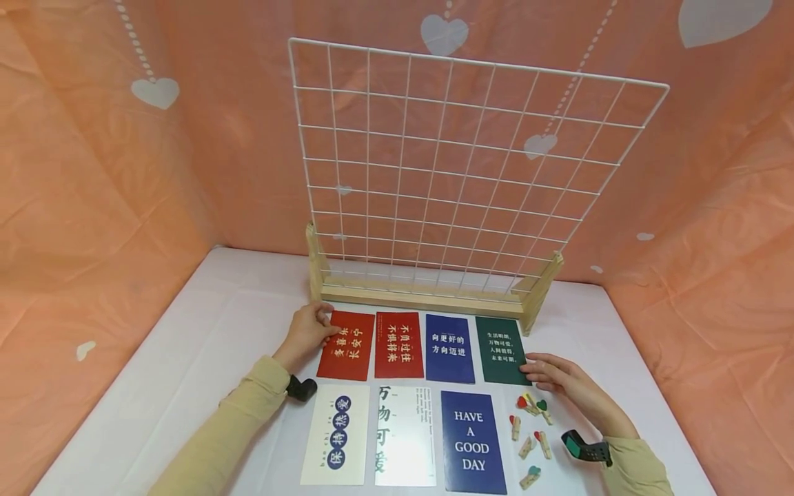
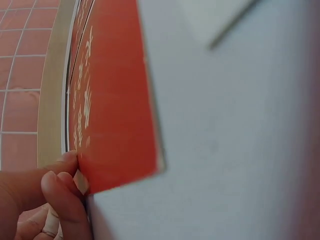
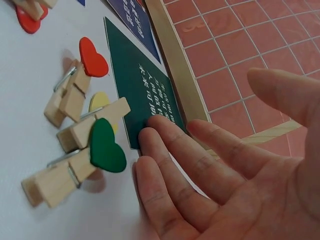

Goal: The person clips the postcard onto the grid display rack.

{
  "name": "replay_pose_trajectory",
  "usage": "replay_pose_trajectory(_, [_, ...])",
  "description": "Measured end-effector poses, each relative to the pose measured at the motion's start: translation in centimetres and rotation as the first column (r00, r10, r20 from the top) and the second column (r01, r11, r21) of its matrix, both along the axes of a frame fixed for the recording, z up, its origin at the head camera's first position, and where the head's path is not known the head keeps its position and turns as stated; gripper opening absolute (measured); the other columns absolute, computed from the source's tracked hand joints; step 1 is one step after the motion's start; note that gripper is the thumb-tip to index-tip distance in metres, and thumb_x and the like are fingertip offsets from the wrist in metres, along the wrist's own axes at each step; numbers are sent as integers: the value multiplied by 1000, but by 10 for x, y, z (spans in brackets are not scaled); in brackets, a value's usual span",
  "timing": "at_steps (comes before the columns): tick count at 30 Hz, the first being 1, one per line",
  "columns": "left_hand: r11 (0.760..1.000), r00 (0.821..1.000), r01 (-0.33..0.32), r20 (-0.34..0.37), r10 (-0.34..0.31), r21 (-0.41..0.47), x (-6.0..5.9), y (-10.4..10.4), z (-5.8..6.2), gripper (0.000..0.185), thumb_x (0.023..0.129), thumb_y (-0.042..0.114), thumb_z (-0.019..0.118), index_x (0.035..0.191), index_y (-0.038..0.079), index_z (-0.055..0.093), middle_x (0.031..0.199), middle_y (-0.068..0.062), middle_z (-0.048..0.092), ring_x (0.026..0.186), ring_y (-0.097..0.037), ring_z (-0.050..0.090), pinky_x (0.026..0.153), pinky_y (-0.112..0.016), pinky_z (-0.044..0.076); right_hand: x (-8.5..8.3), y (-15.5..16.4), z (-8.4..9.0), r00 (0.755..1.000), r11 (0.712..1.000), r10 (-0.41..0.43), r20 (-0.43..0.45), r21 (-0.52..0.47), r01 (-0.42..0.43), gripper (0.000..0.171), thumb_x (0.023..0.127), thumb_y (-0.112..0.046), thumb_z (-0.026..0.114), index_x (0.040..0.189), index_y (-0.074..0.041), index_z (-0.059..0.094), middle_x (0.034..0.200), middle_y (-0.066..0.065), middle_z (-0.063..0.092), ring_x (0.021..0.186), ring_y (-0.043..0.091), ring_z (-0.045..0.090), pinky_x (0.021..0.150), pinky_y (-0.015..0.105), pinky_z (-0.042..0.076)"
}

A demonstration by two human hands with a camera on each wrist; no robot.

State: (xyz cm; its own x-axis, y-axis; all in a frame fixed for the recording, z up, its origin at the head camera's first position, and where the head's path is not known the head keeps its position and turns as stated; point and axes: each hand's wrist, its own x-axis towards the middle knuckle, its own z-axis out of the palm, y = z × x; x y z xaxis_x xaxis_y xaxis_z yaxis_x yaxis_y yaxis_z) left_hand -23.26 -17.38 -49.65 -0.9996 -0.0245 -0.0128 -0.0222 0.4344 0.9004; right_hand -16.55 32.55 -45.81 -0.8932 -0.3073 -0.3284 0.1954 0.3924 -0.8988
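Observation:
Seven cards lie in two rows on the white table [image 1: 217,331]. My left hand [image 1: 322,320] pinches the top left corner of the leftmost red card [image 1: 346,344]. In the left wrist view the thumb and a finger [image 2: 62,187] grip that red card [image 2: 115,100] at its corner, which is slightly raised. My right hand [image 1: 540,368] lies flat by the dark green card [image 1: 501,348]. Its straight fingertips [image 3: 160,132] touch the green card [image 3: 140,85] at its lower right corner. Several wooden clothespins with coloured hearts [image 1: 533,406] lie just beside the right hand, one with a green heart [image 3: 100,147].
A white wire grid [image 1: 459,165] stands upright in a wooden base [image 1: 422,296] behind the cards. Also lying flat are a second red card [image 1: 400,344], a blue card [image 1: 449,348], a "HAVE A GOOD DAY" card [image 1: 473,441] and two white cards [image 1: 337,434]. Orange cloth walls surround the table.

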Motion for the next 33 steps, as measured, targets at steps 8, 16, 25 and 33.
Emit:
replay_pose_trajectory(8, [999, 1000, -13, -6, 13, 31, 1, 0, -2, 41, 75, -10, 75, 111, -5, 56, 72, -8, 48, 50, -14, 50, 43, -26, 50, 1, 0, -2, 1000, 1000, 5, -11, -6, -5, 59, 103, -33, 44, 142, 10, 33, 131, 22, 54, 115, 28, 56, 92, 26, 48])
replay_pose_trajectory(16, [999, 999, -31, -23, 32, 32, 3, 0, -1, 42, 73, -11, 77, 108, -3, 57, 71, -8, 48, 48, -15, 48, 42, -27, 50, 2, 1, -5, 1000, 1000, 10, -4, -16, -10, 59, 103, -33, 44, 142, 9, 32, 132, 22, 53, 114, 22, 57, 92, 24, 48])
replay_pose_trajectory(25, [995, 995, -87, -49, 85, -41, 9, 7, 5, 41, 71, -11, 77, 107, -3, 60, 87, -17, 60, 73, -24, 55, 48, -27, 52, 2, 2, -4, 998, 999, 45, -31, -28, -46, 59, 103, -32, 43, 142, 11, 31, 132, 25, 51, 115, 22, 56, 92, 24, 48])
replay_pose_trajectory(33, [993, 993, -86, -85, 80, -77, 11, 9, 7, 39, 70, -9, 79, 104, -3, 60, 95, -19, 65, 93, -33, 58, 77, -39, 51, 1, 3, -5, 999, 999, 41, -28, -25, -42, 58, 104, -33, 42, 142, 9, 32, 132, 24, 52, 115, 22, 56, 92, 24, 48])
